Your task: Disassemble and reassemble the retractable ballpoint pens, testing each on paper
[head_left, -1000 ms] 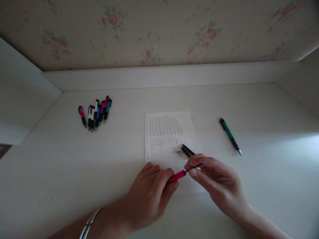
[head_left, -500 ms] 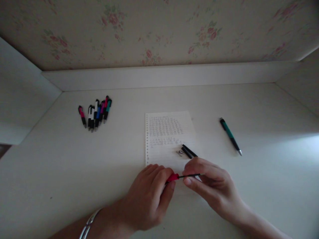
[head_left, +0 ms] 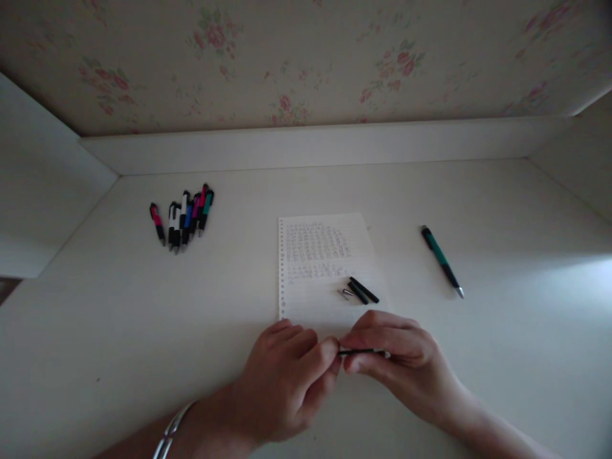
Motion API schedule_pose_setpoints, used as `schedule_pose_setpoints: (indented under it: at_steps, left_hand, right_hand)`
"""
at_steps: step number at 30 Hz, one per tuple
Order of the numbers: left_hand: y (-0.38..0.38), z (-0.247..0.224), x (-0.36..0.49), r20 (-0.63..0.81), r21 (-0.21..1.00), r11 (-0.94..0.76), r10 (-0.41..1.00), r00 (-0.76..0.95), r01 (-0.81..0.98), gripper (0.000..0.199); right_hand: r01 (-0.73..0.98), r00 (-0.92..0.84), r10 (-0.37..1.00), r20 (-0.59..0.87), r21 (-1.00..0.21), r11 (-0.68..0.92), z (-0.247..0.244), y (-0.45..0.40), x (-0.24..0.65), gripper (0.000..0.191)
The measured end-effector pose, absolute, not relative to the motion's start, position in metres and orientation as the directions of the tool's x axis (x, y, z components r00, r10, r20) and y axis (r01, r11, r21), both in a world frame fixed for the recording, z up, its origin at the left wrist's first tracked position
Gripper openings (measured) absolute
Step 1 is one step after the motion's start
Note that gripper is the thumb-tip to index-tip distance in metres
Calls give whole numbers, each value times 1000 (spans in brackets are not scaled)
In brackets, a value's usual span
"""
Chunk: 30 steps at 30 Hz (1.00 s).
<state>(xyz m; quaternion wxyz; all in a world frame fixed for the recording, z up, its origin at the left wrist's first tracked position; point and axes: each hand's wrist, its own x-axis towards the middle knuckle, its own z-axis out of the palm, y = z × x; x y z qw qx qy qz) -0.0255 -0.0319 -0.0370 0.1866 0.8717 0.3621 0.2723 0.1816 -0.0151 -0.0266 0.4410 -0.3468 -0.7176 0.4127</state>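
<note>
My left hand (head_left: 291, 379) is closed around the pink pen barrel, which its fingers now cover. From its fingertips a thin dark pen refill (head_left: 356, 351) sticks out to the right, lying nearly level. My right hand (head_left: 401, 354) pinches that refill between thumb and fingers, very near the left fingertips. Beyond the hands, on a sheet of ruled paper (head_left: 310, 299) with handwriting, lie two black pen parts (head_left: 364, 291) side by side. Small metal pen pieces (head_left: 346, 293) rest just left of them.
Several pens (head_left: 187, 220) in pink, white, blue, purple and green lie grouped on the left of the white desk (head_left: 229, 280). A single green and black pen (head_left: 442, 261) lies on the right. A white ledge (head_left: 306, 148) and flowered wallpaper stand behind.
The hands have come closer together and slightly lower. The pink barrel, visible half a second ago, is now covered by the left fingers. The right fingers have shifted along the refill.
</note>
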Motion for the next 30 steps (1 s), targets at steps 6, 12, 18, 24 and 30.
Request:
schedule_pose_setpoints:
  at_steps: [6,12,18,24,30]
  left_hand:
    - [-33,-34,-26,326,636,-571,808,491,518,14]
    - [-32,-36,-25,311,636,-571,806,504,519,14]
    - [-32,-38,-25,335,613,-594,793,509,521,14]
    - [-32,-38,-25,330,623,-589,795,509,515,14]
    - [-33,-39,-26,303,635,-566,809,504,526,14]
  right_hand:
    - [494,-385,798,464,-627,603,-35,-10,193,23]
    - [793,-369,839,401,-334,509,-47,0,194,25]
    - [839,-375,867,329,-278,468,-44,8,180,22]
    - [801,-364,874,322,-370,471,-49,8,176,18]
    - [756,-355,863,359,-433,491,-46,5,177,15]
